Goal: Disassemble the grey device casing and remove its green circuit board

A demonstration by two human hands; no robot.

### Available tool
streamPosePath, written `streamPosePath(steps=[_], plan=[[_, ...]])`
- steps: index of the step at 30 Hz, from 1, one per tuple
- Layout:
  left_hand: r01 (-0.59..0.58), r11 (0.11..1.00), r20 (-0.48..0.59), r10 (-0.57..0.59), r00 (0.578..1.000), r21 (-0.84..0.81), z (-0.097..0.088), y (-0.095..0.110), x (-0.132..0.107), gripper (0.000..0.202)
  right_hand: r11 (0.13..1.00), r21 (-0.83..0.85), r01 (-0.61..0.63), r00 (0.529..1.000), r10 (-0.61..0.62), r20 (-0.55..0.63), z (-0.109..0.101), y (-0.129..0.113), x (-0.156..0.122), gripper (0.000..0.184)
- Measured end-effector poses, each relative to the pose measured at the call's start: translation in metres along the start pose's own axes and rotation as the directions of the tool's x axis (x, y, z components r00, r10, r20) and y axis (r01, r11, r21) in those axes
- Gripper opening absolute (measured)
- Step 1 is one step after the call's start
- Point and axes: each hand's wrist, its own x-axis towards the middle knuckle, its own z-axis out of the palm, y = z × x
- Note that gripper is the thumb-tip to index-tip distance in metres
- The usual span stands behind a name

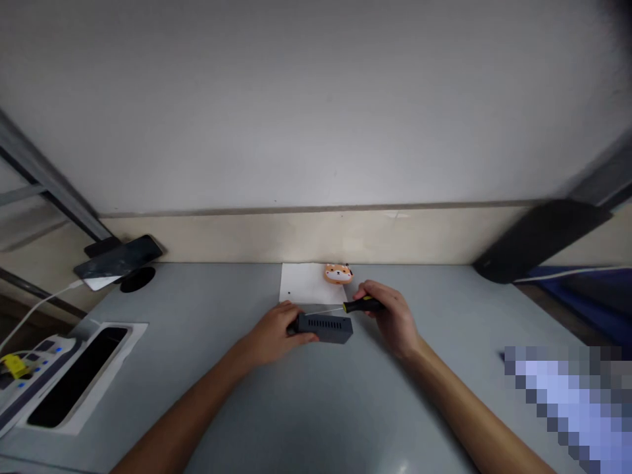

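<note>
Just below the frame's centre, the left hand (277,334) gripped a slotted dark box (326,333).
Beside it, the right hand (394,317) clasped a screwdriver (356,305), shaft toward the box's left end; good work probably called for bracing the box and keeping the shaft aligned.

Bare at the left hand (276,331) and the right hand (394,315), likewise at both wrists (411,350); uncovered along slim forearms (197,398), broadening smoothly from there toward the view's lower edge.
</note>
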Motion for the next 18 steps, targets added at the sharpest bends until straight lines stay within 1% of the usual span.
streamPosePath(steps=[4,11,15,18], plan=[[0.016,1.000,-0.004,-0.016,1.000,-0.012,-0.0006,0.0013,-0.0007,0.027,1.000,-0.031,-0.001,1.000,0.001,0.019,-0.0001,-0.0004,-0.0004,0.033],[-0.001,1.000,0.011,0.001,1.000,-0.009,-0.0029,0.0067,-0.0023,0.026,0.999,-0.034,-0.002,1.000,0.002,0.014,-0.0007,0.0027,-0.0001,0.032],[-0.021,0.999,0.013,0.021,1.000,0.050,-0.0033,0.0064,-0.0033,0.032,0.999,-0.047,0.000,1.000,0.001,0.012,-0.0024,0.0064,0.0012,0.033],[-0.027,0.995,0.026,0.025,0.999,0.092,-0.0040,0.0050,-0.0034,0.032,0.998,-0.065,0.000,1.000,0.000,0.004,-0.0029,0.0077,0.0017,0.033]])
